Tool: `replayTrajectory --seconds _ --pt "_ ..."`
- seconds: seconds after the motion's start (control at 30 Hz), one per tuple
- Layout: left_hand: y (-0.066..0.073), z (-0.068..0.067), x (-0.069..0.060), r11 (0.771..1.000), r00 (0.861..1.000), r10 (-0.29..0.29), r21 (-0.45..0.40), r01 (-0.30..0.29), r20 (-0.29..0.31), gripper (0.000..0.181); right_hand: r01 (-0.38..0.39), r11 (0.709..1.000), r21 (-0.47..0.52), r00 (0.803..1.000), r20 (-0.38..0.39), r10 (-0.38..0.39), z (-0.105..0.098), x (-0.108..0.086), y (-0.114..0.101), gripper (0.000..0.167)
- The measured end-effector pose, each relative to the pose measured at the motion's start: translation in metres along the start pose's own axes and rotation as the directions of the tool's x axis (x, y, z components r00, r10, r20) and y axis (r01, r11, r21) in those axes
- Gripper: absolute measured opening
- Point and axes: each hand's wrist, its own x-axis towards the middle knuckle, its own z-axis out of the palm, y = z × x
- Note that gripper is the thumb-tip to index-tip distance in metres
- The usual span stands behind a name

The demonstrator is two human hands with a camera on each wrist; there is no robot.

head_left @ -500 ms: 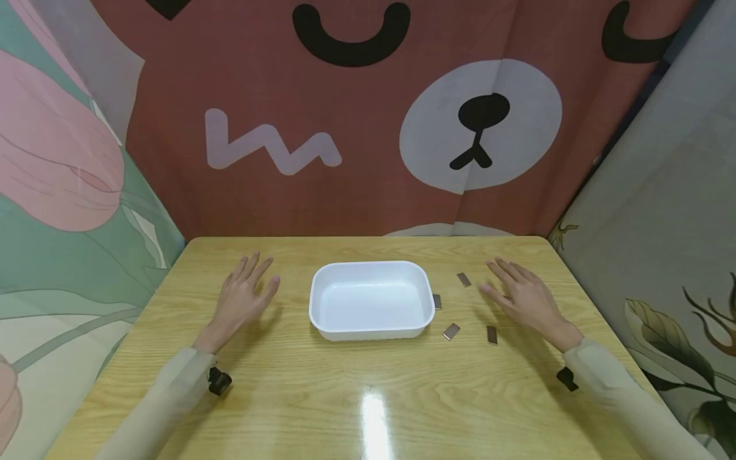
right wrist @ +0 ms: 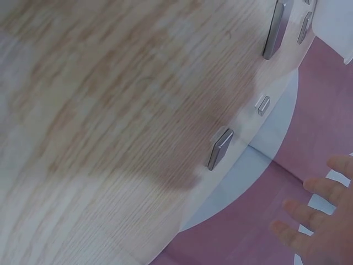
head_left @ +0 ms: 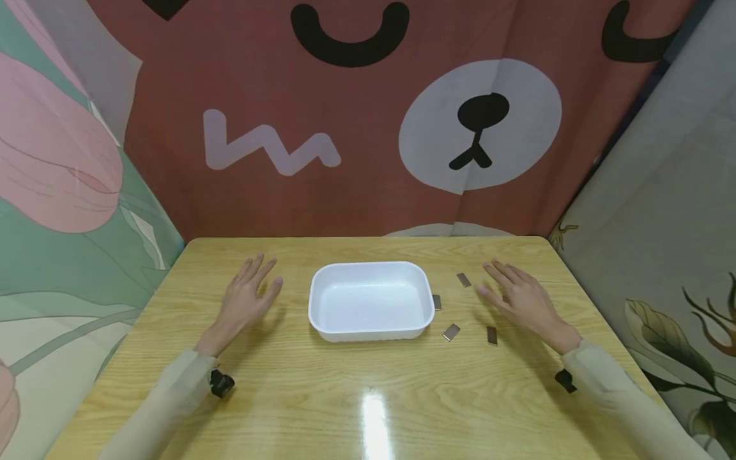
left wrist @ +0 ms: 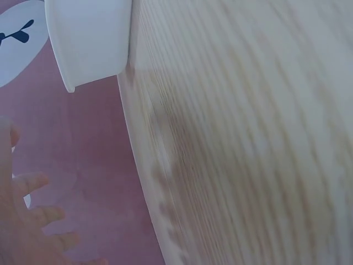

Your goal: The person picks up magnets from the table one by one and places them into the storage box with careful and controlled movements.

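Note:
A white rectangular plastic tub [head_left: 371,335] stands near the middle of the wooden table. To its right lie several small flat metallic rectangles: one [head_left: 463,279] toward the back, one [head_left: 437,301] against the tub's right side, one [head_left: 451,331] nearer the front and one [head_left: 492,335] closest to the right forearm. My left hand [head_left: 243,305] hovers left of the tub, fingers spread and nothing held. Over the table's right part, my right hand [head_left: 528,308] hangs empty with extended fingers. In the right wrist view, a metallic rectangle [right wrist: 220,149] lies apart from the fingers.
The wooden table [head_left: 322,396] reaches back to a reddish-brown curtain [head_left: 356,198] with a bear face. Patterned cloth flanks it on the left [head_left: 63,255] and right [head_left: 650,255]. A small black device [head_left: 221,383] sits at the left wrist, another [head_left: 566,381] at the right.
My left hand has shifted slightly to the right, and my right hand slightly to the left. The tub and the metallic rectangles keep their places.

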Motion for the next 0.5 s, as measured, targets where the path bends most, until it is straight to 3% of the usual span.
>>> replayTrajectory --seconds 0.5 --pt "0.0029 0.0017 -0.0023 0.997 1.0 0.018 -0.078 -0.018 -0.01 0.06 -0.022 0.999 0.043 1.0 0.0 0.022 -0.0023 0.0005 -0.0093 0.066"
